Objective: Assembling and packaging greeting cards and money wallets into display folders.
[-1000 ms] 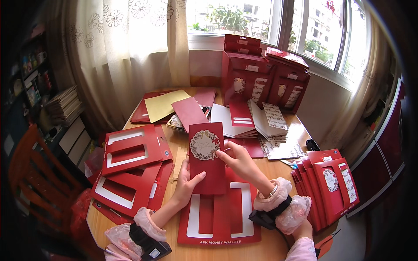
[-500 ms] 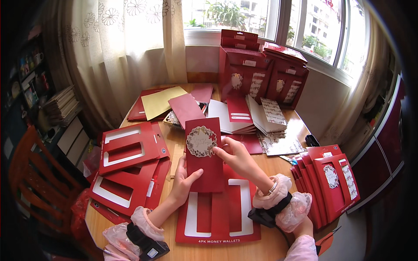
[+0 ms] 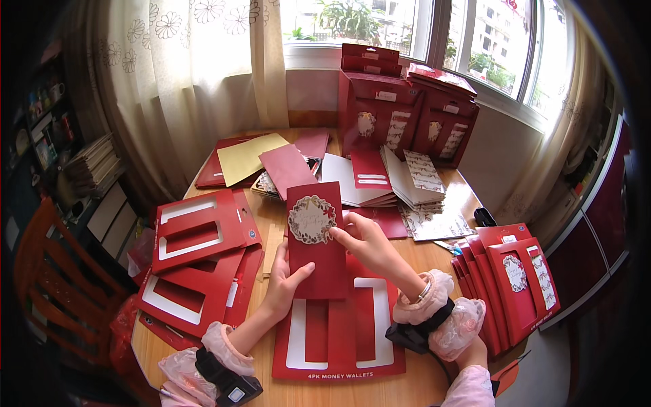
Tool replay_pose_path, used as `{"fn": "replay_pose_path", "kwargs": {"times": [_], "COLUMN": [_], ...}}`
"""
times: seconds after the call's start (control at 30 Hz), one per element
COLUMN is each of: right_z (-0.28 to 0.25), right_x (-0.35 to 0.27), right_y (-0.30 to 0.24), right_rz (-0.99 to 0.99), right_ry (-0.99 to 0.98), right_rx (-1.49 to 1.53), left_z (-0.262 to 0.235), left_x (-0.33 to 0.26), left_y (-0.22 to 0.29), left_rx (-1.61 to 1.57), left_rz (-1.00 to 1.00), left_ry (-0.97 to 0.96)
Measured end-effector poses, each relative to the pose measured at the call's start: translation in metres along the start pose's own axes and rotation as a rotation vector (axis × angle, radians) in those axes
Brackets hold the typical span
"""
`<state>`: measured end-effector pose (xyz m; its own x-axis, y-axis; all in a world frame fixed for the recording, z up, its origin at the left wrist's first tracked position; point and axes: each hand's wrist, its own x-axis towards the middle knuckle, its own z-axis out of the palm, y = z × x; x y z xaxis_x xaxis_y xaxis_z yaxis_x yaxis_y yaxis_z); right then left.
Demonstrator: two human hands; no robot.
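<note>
A tall red money wallet [image 3: 316, 275] with a scalloped white floral wreath label stands upright before me. My left hand [image 3: 283, 281] grips its lower left side, the thumb lying across its front. At the right edge of the label, my right hand [image 3: 363, 239] pinches the wallet between thumb and fingers; some fingertips are hidden behind it. Beneath both hands lies a flat red cardboard sleeve [image 3: 339, 370] with white-edged cut-out windows, its upper part covered by the wallet.
Red window sleeves [image 3: 200, 234] are piled at left. Several filled red packs [image 3: 519, 292] lean at right. Patterned and white wallets [image 3: 424, 180], a yellow envelope [image 3: 251, 159] and a pink one [image 3: 288, 169] lie farther back. Large red boxes [image 3: 380, 108] stand by the window.
Both hands keep the same hold on the red money wallet. The whole view has shifted very slightly; nothing on the table has visibly moved.
</note>
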<state>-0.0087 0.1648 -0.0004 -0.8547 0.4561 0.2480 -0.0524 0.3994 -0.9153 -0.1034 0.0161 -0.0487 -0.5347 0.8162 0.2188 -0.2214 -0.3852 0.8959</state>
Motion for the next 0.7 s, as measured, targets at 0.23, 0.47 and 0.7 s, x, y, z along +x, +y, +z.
{"fn": "replay_pose_path", "kwargs": {"times": [0.23,0.47,0.7], "right_z": [0.001,0.004,0.001], "right_x": [0.001,0.002,-0.001], "right_y": [0.009,0.015,0.021], "right_rz": [-0.016,-0.027,0.039], "right_ry": [0.022,0.010,-0.025], "right_rx": [-0.010,0.037,0.054], "left_z": [0.000,-0.002,0.005], "left_x": [0.000,-0.001,-0.003], "left_y": [-0.001,0.000,0.007], "left_rx": [0.005,0.030,-0.009], "left_rz": [0.012,0.001,-0.034], "left_ry": [0.015,0.032,0.030]}}
